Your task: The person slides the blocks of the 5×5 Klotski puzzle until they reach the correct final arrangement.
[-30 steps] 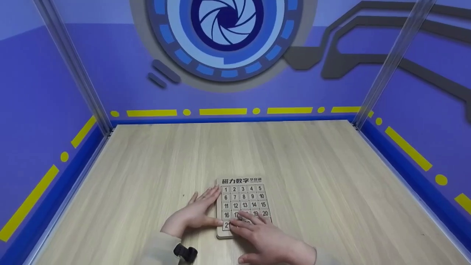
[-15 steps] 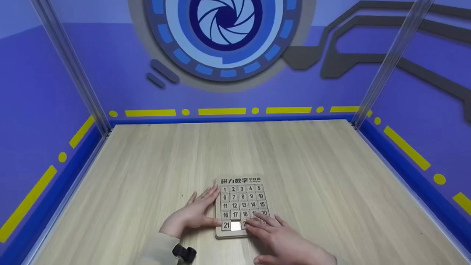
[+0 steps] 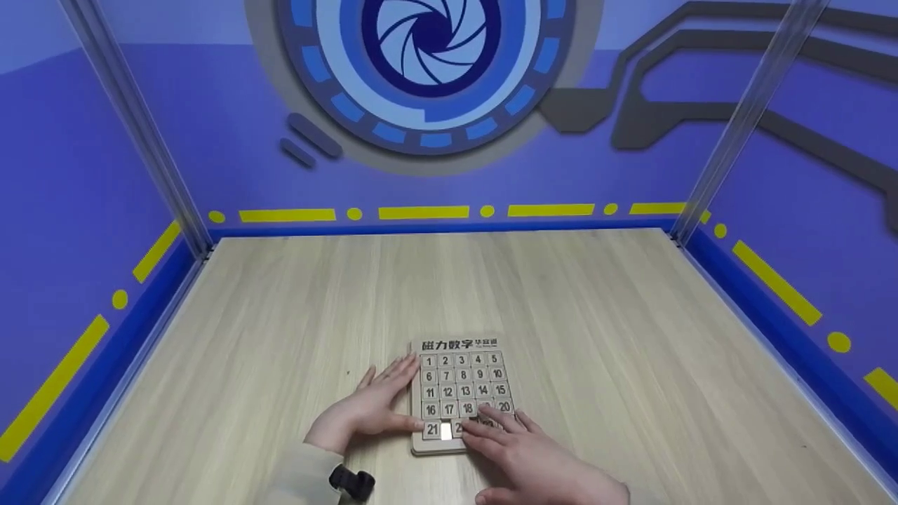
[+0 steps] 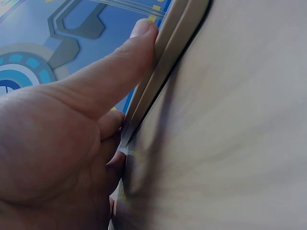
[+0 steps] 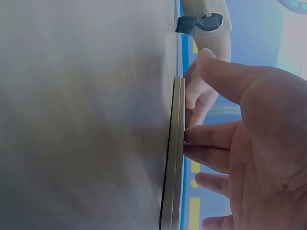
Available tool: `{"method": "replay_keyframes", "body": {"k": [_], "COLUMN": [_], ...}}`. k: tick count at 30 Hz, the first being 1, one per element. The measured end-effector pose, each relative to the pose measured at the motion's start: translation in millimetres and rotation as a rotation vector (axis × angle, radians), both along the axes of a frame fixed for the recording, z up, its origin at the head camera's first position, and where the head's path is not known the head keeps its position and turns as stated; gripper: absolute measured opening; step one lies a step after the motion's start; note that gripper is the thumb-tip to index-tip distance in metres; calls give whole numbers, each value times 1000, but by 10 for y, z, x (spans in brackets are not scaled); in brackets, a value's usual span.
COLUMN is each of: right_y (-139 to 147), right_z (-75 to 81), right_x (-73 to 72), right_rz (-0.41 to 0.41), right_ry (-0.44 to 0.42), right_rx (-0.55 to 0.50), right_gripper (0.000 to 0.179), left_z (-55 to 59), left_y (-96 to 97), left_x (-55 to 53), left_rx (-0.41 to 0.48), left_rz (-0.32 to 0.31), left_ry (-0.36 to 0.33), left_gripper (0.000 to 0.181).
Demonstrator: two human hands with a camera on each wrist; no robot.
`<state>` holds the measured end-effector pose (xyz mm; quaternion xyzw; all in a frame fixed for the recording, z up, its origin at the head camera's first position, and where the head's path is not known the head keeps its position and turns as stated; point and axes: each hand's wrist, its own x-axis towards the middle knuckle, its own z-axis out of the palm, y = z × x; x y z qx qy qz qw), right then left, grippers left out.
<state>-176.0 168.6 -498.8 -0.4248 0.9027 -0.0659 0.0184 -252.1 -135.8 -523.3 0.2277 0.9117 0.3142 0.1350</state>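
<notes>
A wooden number slide puzzle (image 3: 429, 393) lies on the table, its numbered tiles in rows starting 1, 6, 11, 16 and 21. In the bottom row a narrow bright gap (image 3: 446, 431) shows between tile 21 (image 3: 432, 430) and the tile to its right. My left hand (image 3: 372, 408) rests along the puzzle's left edge, thumb and fingertips against it. Two fingertips of my right hand (image 3: 523, 452) press on the bottom-row tiles, hiding several of them. From the side, the right wrist view shows these fingertips (image 5: 194, 135) on the board's top face.
The pale wood-grain table (image 3: 337, 301) spreads around the puzzle. Blue printed panels (image 3: 435, 186) with yellow dashes stand at the back and both sides. A black wrist strap (image 3: 352, 482) is on the left forearm.
My right hand first moved right, uncovering a tile-wide gap beside 21, then slid slightly left. The tile under its fingers shifted left and the gap narrowed. My left hand stayed in place.
</notes>
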Motion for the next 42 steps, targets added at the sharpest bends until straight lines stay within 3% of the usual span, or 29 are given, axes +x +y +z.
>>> {"method": "replay_keyframes", "body": {"k": [12, 18, 26, 31, 42], "right_y": [-146, -80, 181, 283, 200], "right_z": [-2, -27, 4, -27, -22], "right_x": [-1, -15, -45, -37, -12], "right_rz": [7, 10, -89, -90, -116], "right_ry": [-4, -12, -73, -72, -124], "right_rx": [38, -8, -71, -74, -49], "right_gripper": [79, 78, 76, 76, 79], "left_z": [3, 12, 9, -5, 3], "left_y": [-1, 4, 6, -6, -3], "left_x": [-2, 5, 3, 0, 8], "left_rx": [6, -4, 0, -3, 3], "left_rz": [-3, 3, 0, 5, 1], "left_ry": [1, 0, -2, -4, -6], "left_gripper": [112, 112, 113, 114, 113]}}
